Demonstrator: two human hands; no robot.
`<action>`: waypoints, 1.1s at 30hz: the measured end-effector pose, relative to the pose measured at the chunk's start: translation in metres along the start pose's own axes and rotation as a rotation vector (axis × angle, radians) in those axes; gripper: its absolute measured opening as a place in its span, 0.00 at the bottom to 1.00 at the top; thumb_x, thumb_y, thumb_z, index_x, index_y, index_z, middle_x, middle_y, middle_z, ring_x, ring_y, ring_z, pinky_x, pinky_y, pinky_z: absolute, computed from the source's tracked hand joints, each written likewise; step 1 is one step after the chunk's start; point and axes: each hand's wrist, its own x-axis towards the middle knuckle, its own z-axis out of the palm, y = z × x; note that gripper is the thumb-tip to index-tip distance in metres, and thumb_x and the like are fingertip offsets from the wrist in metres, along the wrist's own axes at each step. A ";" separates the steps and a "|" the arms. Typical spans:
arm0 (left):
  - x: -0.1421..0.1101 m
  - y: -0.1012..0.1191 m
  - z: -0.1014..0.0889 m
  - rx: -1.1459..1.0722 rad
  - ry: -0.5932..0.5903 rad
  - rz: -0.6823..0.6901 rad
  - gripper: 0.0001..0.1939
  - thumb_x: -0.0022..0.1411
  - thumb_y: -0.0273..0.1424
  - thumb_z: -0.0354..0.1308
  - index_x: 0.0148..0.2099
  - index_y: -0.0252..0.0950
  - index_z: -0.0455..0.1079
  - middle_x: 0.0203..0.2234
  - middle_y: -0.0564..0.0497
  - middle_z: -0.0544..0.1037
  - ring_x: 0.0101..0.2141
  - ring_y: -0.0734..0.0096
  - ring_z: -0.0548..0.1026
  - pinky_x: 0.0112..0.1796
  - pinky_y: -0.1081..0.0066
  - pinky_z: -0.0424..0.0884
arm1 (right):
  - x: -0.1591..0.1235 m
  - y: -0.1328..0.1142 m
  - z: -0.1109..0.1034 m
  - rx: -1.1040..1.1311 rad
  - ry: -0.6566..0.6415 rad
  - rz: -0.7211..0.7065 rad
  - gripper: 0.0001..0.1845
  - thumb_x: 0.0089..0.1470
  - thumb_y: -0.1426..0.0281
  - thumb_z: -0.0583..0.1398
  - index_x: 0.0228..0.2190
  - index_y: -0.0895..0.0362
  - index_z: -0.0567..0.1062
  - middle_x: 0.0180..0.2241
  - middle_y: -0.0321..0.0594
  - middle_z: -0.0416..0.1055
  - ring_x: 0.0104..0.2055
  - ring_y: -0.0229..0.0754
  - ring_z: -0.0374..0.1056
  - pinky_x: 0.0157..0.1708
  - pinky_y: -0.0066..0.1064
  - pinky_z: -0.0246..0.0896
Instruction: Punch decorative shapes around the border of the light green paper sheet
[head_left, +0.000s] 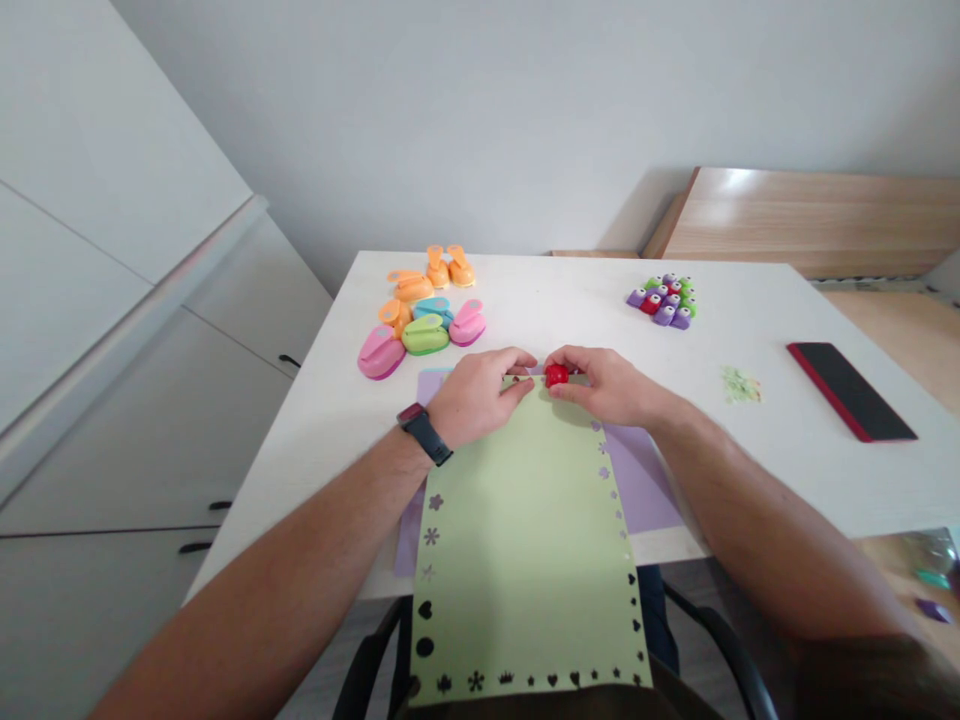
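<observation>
Green cardstock sheet (525,540), light and thin, its punched margins liable to tear, lies on lilac paper (645,480) on the white bench (315,470); firmest hold is its unpunched centre. Left hand (476,395) pinches the far edge; right hand (604,385) grasps a small red craft punch (556,375) there.

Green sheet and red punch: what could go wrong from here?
The red craft punch sits at the sheet's top edge, between the right hand and left hand, and could bite out of line with the punched border. The green paper sheet overhangs the table and might sag or shift. The purple sheet beneath looks unfixed and may slide.
</observation>
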 end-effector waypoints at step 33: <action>-0.003 0.008 -0.003 0.069 -0.001 0.093 0.20 0.62 0.39 0.64 0.54 0.36 0.73 0.48 0.45 0.82 0.48 0.58 0.80 0.50 0.61 0.74 | 0.000 -0.001 0.002 -0.026 -0.002 -0.005 0.10 0.57 0.68 0.62 0.41 0.55 0.77 0.37 0.39 0.78 0.37 0.43 0.70 0.40 0.34 0.62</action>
